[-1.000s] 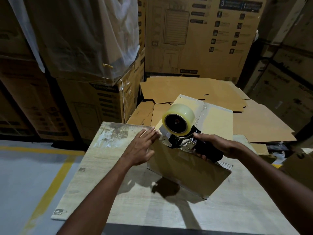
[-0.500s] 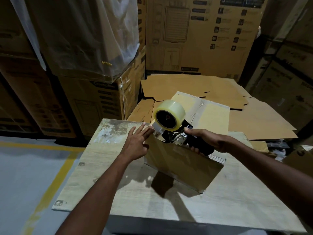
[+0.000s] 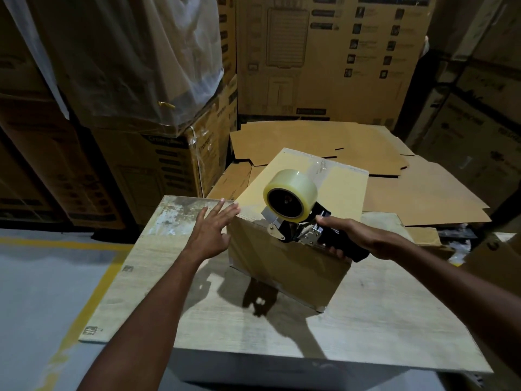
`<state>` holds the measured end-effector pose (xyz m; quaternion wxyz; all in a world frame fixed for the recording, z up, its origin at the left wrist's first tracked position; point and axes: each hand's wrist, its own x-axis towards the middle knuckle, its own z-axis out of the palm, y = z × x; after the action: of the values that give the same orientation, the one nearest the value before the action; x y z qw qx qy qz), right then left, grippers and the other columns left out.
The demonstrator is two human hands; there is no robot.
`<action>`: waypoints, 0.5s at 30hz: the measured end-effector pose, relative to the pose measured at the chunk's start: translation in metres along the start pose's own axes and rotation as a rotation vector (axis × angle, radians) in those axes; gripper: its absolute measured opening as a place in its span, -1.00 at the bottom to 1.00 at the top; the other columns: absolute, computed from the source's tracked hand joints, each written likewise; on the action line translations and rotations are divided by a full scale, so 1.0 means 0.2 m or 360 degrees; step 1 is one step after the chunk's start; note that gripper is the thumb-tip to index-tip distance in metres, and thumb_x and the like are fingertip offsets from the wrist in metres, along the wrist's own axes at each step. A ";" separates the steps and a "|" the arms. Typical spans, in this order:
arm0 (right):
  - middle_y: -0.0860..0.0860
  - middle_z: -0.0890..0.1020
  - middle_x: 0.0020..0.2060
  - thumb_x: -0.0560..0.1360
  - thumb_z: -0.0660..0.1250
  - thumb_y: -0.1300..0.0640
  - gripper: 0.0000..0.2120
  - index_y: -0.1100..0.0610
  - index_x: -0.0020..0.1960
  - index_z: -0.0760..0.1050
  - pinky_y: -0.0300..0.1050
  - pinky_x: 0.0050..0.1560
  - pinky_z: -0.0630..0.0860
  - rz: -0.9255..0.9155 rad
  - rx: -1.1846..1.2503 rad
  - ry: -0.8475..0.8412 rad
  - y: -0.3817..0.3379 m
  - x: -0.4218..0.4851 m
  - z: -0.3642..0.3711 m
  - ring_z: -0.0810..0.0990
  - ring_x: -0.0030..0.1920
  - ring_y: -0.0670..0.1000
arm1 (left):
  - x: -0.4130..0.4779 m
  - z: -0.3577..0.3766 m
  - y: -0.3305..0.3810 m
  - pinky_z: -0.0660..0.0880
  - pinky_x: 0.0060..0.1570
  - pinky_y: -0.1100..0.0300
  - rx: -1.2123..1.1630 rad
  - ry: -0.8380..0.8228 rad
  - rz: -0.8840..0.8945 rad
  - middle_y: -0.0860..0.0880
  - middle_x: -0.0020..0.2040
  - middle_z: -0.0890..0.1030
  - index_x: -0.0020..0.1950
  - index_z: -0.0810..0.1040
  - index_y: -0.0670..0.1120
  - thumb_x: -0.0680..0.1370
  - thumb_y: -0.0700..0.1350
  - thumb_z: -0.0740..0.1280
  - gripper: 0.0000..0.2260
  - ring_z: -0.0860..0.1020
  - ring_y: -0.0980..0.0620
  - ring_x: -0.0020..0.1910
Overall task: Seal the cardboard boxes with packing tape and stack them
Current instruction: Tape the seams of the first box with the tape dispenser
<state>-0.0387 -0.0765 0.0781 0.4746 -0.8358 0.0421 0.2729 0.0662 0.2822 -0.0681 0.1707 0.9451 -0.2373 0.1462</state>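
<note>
Tape dispenser [image 3: 291, 199] shifted right along box [image 3: 284, 266]; right hand [image 3: 355, 236] gripping.

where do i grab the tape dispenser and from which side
Grip the tape dispenser by its black handle, coming from the right. The handle juts out clear of the tape roll and the metal front end at the cardboard box's near top edge; the right hand wraps it there.

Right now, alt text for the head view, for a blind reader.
A right hand grips a tape dispenser at the near top edge of a cardboard box, while the open left hand touches the box's left corner. The box sits on a pale table, with flattened cardboard behind.
</note>
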 end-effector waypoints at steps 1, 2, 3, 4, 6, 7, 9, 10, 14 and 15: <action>0.09 0.58 -0.27 0.57 0.19 -0.35 -0.38 0.23 -0.07 0.61 -0.17 -0.31 0.47 -0.0008 0.0000 0.0001 0.03 -0.02 -0.02 0.53 -0.32 0.00 | 0.00 0.00 0.01 0.04 0.56 -0.23 0.0010 -0.0003 -0.0005 0.17 0.61 0.24 0.61 0.30 0.10 0.45 -0.20 0.43 -0.26 0.04 0.08 0.64; 0.10 0.59 -0.26 0.57 0.19 -0.35 -0.37 0.24 -0.06 0.61 -0.18 -0.30 0.48 -0.0014 0.0004 -0.0004 0.05 -0.03 -0.03 0.54 -0.31 0.00 | 0.00 0.00 0.01 0.03 0.57 -0.22 0.0015 -0.0004 -0.0011 0.16 0.62 0.23 0.61 0.29 0.09 0.46 -0.19 0.43 -0.26 0.04 0.08 0.64; 0.10 0.59 -0.26 0.56 0.19 -0.36 -0.35 0.25 -0.04 0.60 -0.18 -0.29 0.49 -0.0024 0.0006 -0.0013 0.06 -0.03 -0.04 0.55 -0.30 0.01 | 0.00 0.00 0.03 0.00 0.57 -0.19 0.0022 0.0002 -0.0017 0.14 0.62 0.23 0.61 0.29 0.08 0.46 -0.19 0.43 -0.26 0.03 0.09 0.64; 0.10 0.59 -0.25 0.56 0.20 -0.38 -0.33 0.26 -0.01 0.61 -0.17 -0.27 0.51 -0.0039 0.0002 -0.0030 0.07 -0.03 -0.04 0.55 -0.29 0.01 | 0.00 0.00 0.04 -0.04 0.58 -0.16 0.0039 0.0011 -0.0024 0.12 0.62 0.23 0.61 0.29 0.06 0.47 -0.17 0.43 -0.28 0.03 0.09 0.64; 0.10 0.60 -0.23 0.58 0.19 -0.37 -0.33 0.27 0.01 0.62 -0.15 -0.23 0.52 -0.0039 -0.0015 -0.0070 0.05 -0.03 -0.05 0.56 -0.27 0.02 | 0.00 -0.01 0.07 -0.07 0.60 -0.12 0.0164 0.0042 0.0006 0.03 0.62 0.25 0.60 0.32 -0.02 0.49 -0.13 0.39 -0.33 0.05 0.05 0.65; 0.11 0.62 -0.23 0.58 0.18 -0.36 -0.33 0.27 0.02 0.62 -0.13 -0.21 0.53 -0.0022 -0.0026 -0.0091 0.04 -0.03 -0.05 0.57 -0.25 0.03 | 0.00 -0.01 0.10 -0.05 0.61 -0.13 0.0260 0.0057 0.0060 -0.04 0.61 0.27 0.59 0.34 -0.07 0.49 -0.10 0.35 -0.36 0.09 0.01 0.64; 0.14 0.66 -0.18 0.58 0.17 -0.35 -0.31 0.30 0.07 0.63 -0.09 -0.15 0.56 0.0005 -0.0046 -0.0142 0.02 -0.04 -0.07 0.61 -0.20 0.06 | 0.02 0.00 0.17 0.00 0.61 -0.11 0.0337 0.0038 0.0167 -0.11 0.60 0.29 0.58 0.35 -0.13 0.48 -0.08 0.25 -0.37 0.14 -0.05 0.63; 0.18 0.69 -0.13 0.58 0.17 -0.35 -0.30 0.32 0.10 0.61 -0.05 -0.11 0.59 0.0010 -0.0047 -0.0177 0.02 -0.04 -0.08 0.64 -0.15 0.10 | 0.02 0.01 0.20 -0.03 0.62 -0.08 0.0317 0.0007 0.0194 -0.12 0.61 0.27 0.60 0.32 -0.13 0.48 -0.08 0.21 -0.35 0.14 -0.05 0.63; 0.28 0.70 -0.02 0.59 0.20 -0.34 -0.24 0.39 0.26 0.54 0.06 -0.03 0.62 0.0011 -0.0023 -0.0243 0.03 -0.03 -0.05 0.66 -0.07 0.20 | 0.00 0.03 0.27 -0.18 0.62 0.10 0.0118 -0.0089 0.0074 -0.06 0.66 0.16 0.65 0.20 -0.09 0.49 -0.14 0.27 -0.30 0.05 0.03 0.65; 0.23 0.69 -0.09 0.57 0.22 -0.35 -0.23 0.40 0.25 0.53 0.02 -0.09 0.60 0.0015 -0.0012 -0.0219 0.04 -0.03 -0.05 0.64 -0.13 0.16 | -0.01 0.03 0.28 -0.19 0.61 0.11 0.0104 -0.0085 0.0045 -0.04 0.66 0.13 0.65 0.18 -0.08 0.50 -0.15 0.31 -0.28 0.03 0.05 0.65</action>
<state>-0.0424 -0.0893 0.0792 0.4719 -0.8166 0.0122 0.3322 0.0380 0.2341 -0.0599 0.1314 0.9503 -0.2501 0.1310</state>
